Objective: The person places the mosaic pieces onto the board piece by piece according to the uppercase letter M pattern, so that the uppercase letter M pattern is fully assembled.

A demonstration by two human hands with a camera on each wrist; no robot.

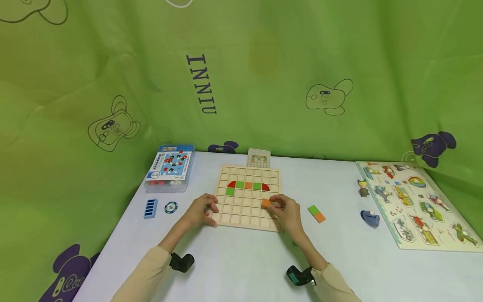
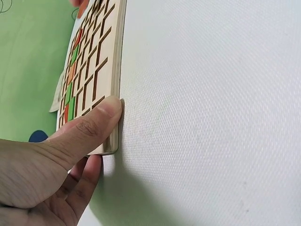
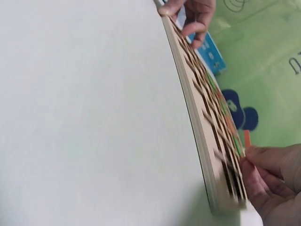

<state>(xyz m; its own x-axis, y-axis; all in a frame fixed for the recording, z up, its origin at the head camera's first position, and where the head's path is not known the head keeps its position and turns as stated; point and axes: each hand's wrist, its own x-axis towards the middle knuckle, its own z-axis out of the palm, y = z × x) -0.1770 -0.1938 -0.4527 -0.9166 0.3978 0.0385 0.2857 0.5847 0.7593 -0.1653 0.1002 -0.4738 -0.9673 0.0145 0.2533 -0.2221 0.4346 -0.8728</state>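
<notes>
A square wooden grid board (image 1: 237, 212) lies on the white table. Across its upper part runs a row of tiles: a red rounded one at each end, two green squares, and an orange square (image 1: 248, 185) in the middle. Below the row's left end sits another green tile (image 1: 229, 191). My left hand (image 1: 198, 211) holds the board's near left corner, its thumb (image 2: 110, 107) on the front edge and its fingers at the side. Between thumb and fingertips, my right hand (image 1: 288, 212) pinches an orange tile (image 1: 266, 203) over the board's right part.
Behind the board stands a pattern card (image 1: 258, 158). Green and orange tiles (image 1: 316, 213) lie right of my right hand. A boxed molecule set (image 1: 171, 167), blue block (image 1: 150, 208) and round chip (image 1: 171, 207) are left; a picture puzzle (image 1: 419, 205) and small figures (image 1: 370, 218) are right.
</notes>
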